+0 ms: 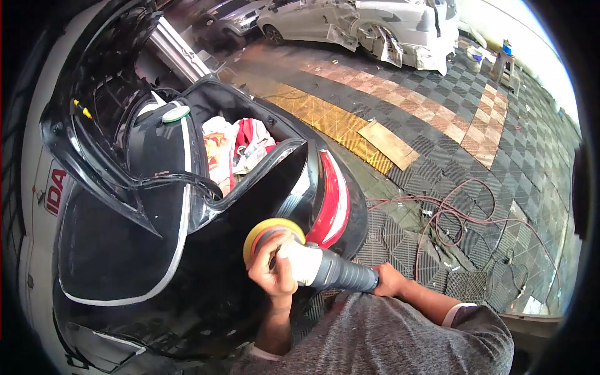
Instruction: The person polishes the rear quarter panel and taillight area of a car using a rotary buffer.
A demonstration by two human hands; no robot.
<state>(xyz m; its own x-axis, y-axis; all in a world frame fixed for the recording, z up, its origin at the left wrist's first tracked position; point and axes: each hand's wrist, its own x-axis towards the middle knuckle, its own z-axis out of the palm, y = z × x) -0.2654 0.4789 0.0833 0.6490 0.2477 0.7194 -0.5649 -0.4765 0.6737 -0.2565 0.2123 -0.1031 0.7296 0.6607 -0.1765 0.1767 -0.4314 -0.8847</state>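
My left hand (273,269) is closed around the front end of a car polisher (340,270), just behind its round yellow pad (282,226). Farther back, my right hand (389,280) grips the rear of the dark grey polisher body, close to my shirt. The pad is near the glossy black car's side panel (219,256), left of the red and white tail light (331,203); whether it touches the paint I cannot tell. Pale tape (182,215) borders the car's dark rear window.
The open trunk holds red and white cloths (240,147); a round pad (175,114) lies near its far edge. A reddish hose (459,219) coils over floor tiles at the right. Beyond are a cardboard piece (389,145), a white car (375,28) and a stool (503,65).
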